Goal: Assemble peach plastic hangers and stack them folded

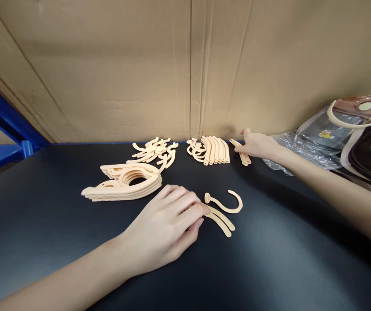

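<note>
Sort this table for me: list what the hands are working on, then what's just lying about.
In hand: curved strips pinched by the left hand; loose hook beside them; far strips under the right hand.

Lying about, untouched: stack of hanger bodies; pile of hooks; row of strips; plastic wrap; cardboard; blue rack.

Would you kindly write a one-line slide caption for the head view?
Left hand pinches curved strips beside a loose hook; right hand touches slim sticks near the cardboard.
</note>
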{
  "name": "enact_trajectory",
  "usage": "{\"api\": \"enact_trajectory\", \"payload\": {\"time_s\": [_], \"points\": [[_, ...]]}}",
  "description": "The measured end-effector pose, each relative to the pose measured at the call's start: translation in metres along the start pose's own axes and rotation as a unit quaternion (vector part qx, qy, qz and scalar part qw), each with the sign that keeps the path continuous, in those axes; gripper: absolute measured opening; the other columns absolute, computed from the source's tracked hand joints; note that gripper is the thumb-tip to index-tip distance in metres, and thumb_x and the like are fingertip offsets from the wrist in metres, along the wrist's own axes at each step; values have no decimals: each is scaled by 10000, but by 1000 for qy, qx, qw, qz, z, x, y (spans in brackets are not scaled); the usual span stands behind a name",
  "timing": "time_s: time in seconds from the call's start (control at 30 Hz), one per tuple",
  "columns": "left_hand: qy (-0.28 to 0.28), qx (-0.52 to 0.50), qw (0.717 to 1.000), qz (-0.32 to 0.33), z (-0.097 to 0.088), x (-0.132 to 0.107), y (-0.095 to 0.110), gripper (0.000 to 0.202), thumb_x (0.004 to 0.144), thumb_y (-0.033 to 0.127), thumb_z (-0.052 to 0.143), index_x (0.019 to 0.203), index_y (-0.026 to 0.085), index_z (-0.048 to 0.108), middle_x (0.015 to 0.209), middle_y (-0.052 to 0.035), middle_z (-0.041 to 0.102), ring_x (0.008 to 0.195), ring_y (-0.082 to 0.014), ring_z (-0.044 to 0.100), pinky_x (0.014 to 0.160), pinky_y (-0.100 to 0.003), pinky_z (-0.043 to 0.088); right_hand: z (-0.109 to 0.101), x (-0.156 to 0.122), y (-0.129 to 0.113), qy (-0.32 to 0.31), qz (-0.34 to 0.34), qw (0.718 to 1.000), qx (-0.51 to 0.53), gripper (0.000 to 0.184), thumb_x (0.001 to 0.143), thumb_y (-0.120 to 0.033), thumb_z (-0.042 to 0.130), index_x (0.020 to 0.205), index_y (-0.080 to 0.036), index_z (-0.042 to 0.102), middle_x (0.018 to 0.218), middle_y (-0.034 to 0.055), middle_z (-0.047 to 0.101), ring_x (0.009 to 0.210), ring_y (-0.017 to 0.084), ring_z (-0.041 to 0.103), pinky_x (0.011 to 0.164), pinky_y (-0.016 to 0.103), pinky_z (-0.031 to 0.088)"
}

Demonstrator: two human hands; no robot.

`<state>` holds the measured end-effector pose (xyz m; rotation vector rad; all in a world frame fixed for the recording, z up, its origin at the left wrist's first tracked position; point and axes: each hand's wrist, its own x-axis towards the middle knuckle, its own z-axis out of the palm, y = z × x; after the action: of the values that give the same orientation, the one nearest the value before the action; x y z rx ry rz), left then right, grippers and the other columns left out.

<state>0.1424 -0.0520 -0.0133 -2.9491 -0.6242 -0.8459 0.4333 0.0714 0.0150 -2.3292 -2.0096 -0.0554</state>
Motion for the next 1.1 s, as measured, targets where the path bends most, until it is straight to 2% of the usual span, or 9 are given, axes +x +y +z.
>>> {"api": "enact_trajectory", "payload": {"time_s": [0.13, 0.2, 0.33, 0.43, 0.53, 0.67, 0.77, 0.93, 1.1], "points": [[-5, -2, 1000, -8, 0, 1, 0, 177, 940, 113, 484, 1048, 180, 607, 954, -44, 648, 881, -187, 555, 765, -325, 408, -18, -3, 0, 14, -17, 999, 31, 652, 820, -433, 547, 1374, -131, 384, 1023, 143, 699, 926, 324, 652, 724, 382, 464], [-14, -4, 1000, -18, 0, 0, -1, 203, 946, 130, 482, 1098, 186, 604, 1036, -59, 653, 954, -200, 565, 788, -330, 432, -28, -10, -5, 19, -46, 997, 63, 660, 816, -419, 555, 1389, -155, 362, 951, 102, 712, 863, 289, 657, 701, 353, 463], [-34, -4, 999, -30, 3, -3, -2, 289, 979, 217, 473, 1252, 190, 563, 1265, -96, 610, 1175, -238, 532, 940, -383, 458, -37, -42, -23, 30, -214, 964, 158, 631, 789, -343, 580, 1366, -221, 355, 780, 5, 694, 685, 223, 633, 618, 301, 440], [-45, 10, 998, -36, 5, -6, -4, 374, 999, 292, 454, 1357, 192, 502, 1424, -106, 519, 1318, -258, 454, 1039, -427, 429, -30, -68, -36, 23, -336, 936, 100, 656, 790, -323, 596, 1388, -252, 333, 782, -17, 675, 643, 195, 615, 601, 275, 421], [-59, 7, 997, -47, 5, -6, -4, 393, 1009, 325, 432, 1374, 192, 492, 1433, -106, 520, 1312, -254, 478, 1034, -427, 446, -19, -81, -40, 8, -392, 920, 13, 668, 806, -279, 583, 1420, -221, 327, 820, 16, 673, 686, 212, 628, 596, 270, 409], [-94, -14, 994, -61, 2, -3, -2, 344, 1002, 314, 456, 1298, 168, 551, 1334, -95, 608, 1223, -233, 561, 986, -393, 480, -7, -78, -31, 9, -430, 902, -34, 600, 847, -232, 546, 1415, -167, 364, 920, 73, 680, 783, 249, 655, 632, 299, 448], [-94, -25, 994, -59, 0, -1, -2, 310, 998, 293, 464, 1267, 178, 567, 1308, -77, 625, 1196, -224, 577, 965, -384, 481, -1, -74, -22, 17, -444, 896, -4, 534, 911, -291, 517, 1413, -176, 376, 969, 78, 676, 779, 233, 652, 660, 321, 490], [-98, -39, 994, -43, -1, 0, -2, 302, 992, 275, 484, 1264, 177, 569, 1312, -58, 627, 1178, -204, 582, 960, -353, 465, 9, -75, -14, 45, -461, 884, 60, 489, 947, -296, 516, 1405, -186, 388, 1079, 82, 674, 975, 238, 647, 823, 363, 522], [-111, -63, 992, 6, -2, -2, 0, 300, 983, 239, 486, 1266, 181, 566, 1321, -48, 626, 1119, -189, 606, 938, -321, 464, 17, -84, -13, 93, -467, 877, 70, 414, 965, -296, 510, 1357, -178, 444, 1095, 82, 677, 967, 223, 651, 823, 353, 522]]}}
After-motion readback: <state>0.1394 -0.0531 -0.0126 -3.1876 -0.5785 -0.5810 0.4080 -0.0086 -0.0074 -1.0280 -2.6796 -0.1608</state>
